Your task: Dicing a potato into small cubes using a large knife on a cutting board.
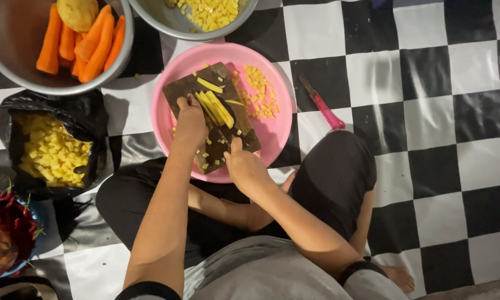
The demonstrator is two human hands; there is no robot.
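Observation:
A pink plate [278, 128] lies on the checkered floor in front of my crossed legs, with a dark cutting board [183, 89] on it. Yellow potato strips [216, 108] lie side by side on the board. My left hand [190, 121] presses down on the near ends of the strips. My right hand [245, 165] grips the board's near corner, thumb on top. Small yellow cubes [259, 94] are scattered on the plate to the right of the board. A pink-handled knife [323, 109] lies on the floor to the right of the plate, in neither hand.
A metal bowl [16, 78] at the top left holds peeled carrots [94, 44] and a whole potato [78, 12]. A second metal bowl [175, 25] holds diced potato. A black bag [89, 111] of yellow cubes sits at the left, with red chillies [8, 222] below it.

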